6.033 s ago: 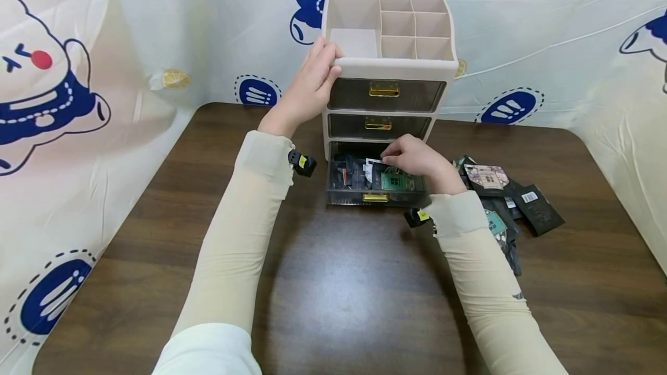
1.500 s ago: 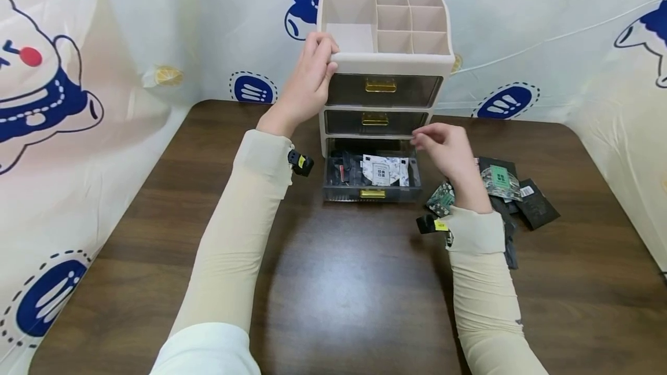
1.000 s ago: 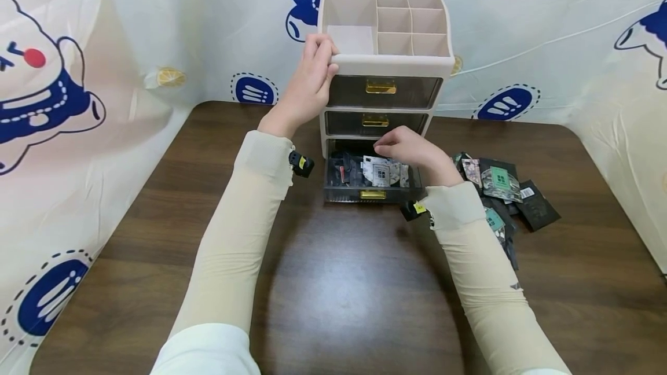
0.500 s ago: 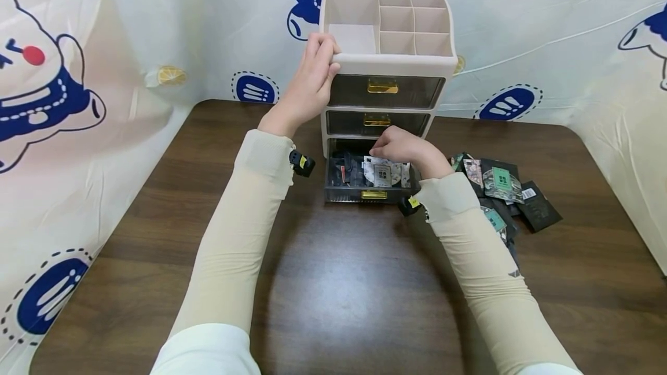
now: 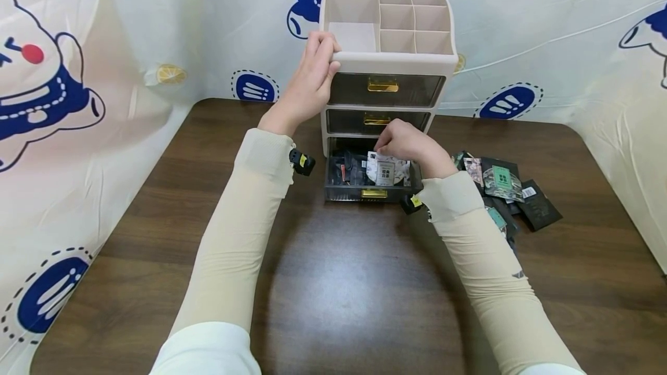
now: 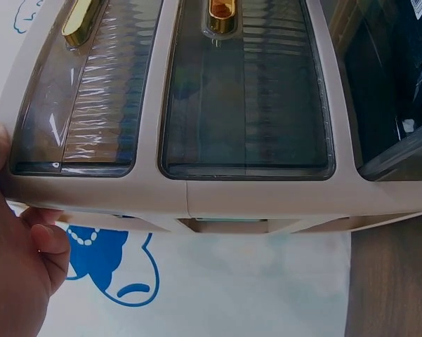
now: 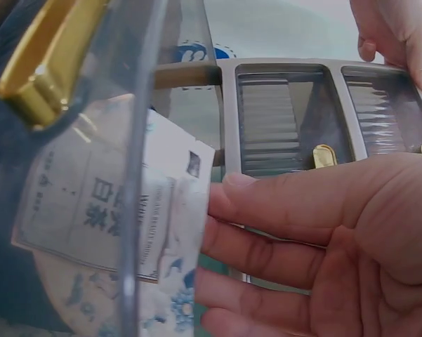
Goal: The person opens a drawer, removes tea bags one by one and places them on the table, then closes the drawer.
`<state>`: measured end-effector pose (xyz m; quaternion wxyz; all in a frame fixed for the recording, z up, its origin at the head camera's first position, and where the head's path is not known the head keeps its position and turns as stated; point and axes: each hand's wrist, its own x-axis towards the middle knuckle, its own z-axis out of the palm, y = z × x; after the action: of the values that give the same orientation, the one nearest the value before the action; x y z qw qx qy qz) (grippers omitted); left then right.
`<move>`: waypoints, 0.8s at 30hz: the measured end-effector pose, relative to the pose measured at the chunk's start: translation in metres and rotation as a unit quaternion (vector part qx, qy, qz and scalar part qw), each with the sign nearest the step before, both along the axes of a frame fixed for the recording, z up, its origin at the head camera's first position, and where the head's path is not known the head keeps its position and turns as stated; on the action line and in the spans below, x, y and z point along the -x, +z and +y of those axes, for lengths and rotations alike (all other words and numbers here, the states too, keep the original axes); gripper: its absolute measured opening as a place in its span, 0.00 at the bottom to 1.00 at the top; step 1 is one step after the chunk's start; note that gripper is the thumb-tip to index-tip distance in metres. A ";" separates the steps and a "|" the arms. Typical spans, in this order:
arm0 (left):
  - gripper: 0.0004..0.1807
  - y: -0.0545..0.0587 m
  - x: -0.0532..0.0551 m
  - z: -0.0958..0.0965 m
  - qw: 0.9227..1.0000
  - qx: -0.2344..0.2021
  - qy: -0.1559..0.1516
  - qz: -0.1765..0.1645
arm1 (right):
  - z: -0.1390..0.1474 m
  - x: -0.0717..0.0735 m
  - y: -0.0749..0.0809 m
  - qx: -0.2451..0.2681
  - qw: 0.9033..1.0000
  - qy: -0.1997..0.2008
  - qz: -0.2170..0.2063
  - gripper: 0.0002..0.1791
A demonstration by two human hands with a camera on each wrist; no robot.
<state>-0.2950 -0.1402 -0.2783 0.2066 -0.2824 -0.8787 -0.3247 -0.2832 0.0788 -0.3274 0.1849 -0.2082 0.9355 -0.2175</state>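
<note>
A cream desktop organizer (image 5: pixel 396 63) stands at the back of the table, its bottom drawer (image 5: pixel 344 194) pulled out. My left hand (image 5: pixel 307 83) grips the organizer's top left rim, fingers over the edge; in the left wrist view the hand (image 6: pixel 21 260) is at its corner. Inside the drawer, a white printed sachet (image 5: pixel 385 173) leans up among dark packets (image 5: pixel 356 169). My right hand (image 5: pixel 409 146) pinches its upper edge. Seen from the right wrist, thumb and fingers meet the edge of the sachet (image 7: pixel 172 232), partly behind the clear drawer front.
Right of the organizer lies a loose pile of dark sachets, with a green-labelled packet (image 5: pixel 502 181) on top and a black one (image 5: pixel 537 206) at its right. Two upper drawers with gold handles (image 5: pixel 383 84) are closed. A printed curtain (image 5: pixel 521 33) hangs behind the wooden table (image 5: pixel 333 288).
From beside the drawer, my right hand has moved left over it and pinched the white sachet, whose top has risen slightly. Earlier, a green packet showed there instead. My left hand has stayed put.
</note>
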 end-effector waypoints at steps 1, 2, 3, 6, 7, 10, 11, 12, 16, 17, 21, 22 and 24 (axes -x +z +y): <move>0.16 0.000 0.000 0.000 1.000 0.000 0.000 -0.001 | 0.001 0.000 -0.001 0.000 1.000 0.003 0.003 0.13; 0.16 0.000 0.000 0.001 1.000 -0.001 -0.001 -0.001 | 0.001 0.000 -0.002 0.002 1.000 0.005 0.004 0.13; 0.16 0.000 0.000 0.001 1.000 -0.001 -0.002 -0.001 | 0.001 0.000 -0.003 0.003 1.000 0.005 0.004 0.12; 0.16 0.000 0.001 0.002 1.000 -0.003 -0.005 0.002 | 0.003 0.000 -0.005 0.005 1.000 0.007 0.008 0.11; 0.16 0.000 0.001 0.002 1.000 -0.003 -0.006 0.003 | 0.003 0.000 -0.006 0.006 1.000 0.005 0.009 0.11; 0.16 -0.001 0.001 0.003 1.000 -0.004 -0.009 0.003 | 0.005 -0.002 -0.006 0.012 1.000 -0.002 0.013 0.11; 0.16 -0.001 0.001 0.003 1.000 -0.005 -0.009 0.003 | 0.006 -0.002 -0.006 0.016 1.000 -0.006 0.016 0.11; 0.15 -0.001 0.001 0.003 1.000 -0.005 -0.010 0.002 | 0.007 -0.003 -0.006 0.020 1.000 -0.011 0.019 0.11; 0.16 0.000 0.000 0.003 1.000 -0.006 -0.011 0.000 | 0.011 -0.006 -0.003 0.044 0.998 -0.036 0.035 0.12; 0.16 0.000 0.000 0.003 1.000 -0.005 -0.010 -0.001 | 0.013 -0.007 -0.002 0.052 0.997 -0.043 0.040 0.12; 0.16 0.000 0.000 0.003 1.000 -0.005 -0.006 -0.006 | 0.020 -0.013 0.001 0.093 0.992 -0.071 0.052 0.12; 0.16 0.000 0.000 0.002 1.000 -0.006 -0.004 -0.007 | 0.022 -0.015 0.002 0.106 0.990 -0.077 0.056 0.12; 0.16 0.000 0.000 0.002 1.000 -0.007 -0.004 -0.008 | 0.028 -0.020 0.004 0.132 0.984 -0.095 0.067 0.12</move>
<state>-0.2954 -0.1380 -0.2783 0.2000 -0.2816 -0.8771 -0.3338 -0.2635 0.1071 -0.3235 0.0713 -0.1551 0.9245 -0.3408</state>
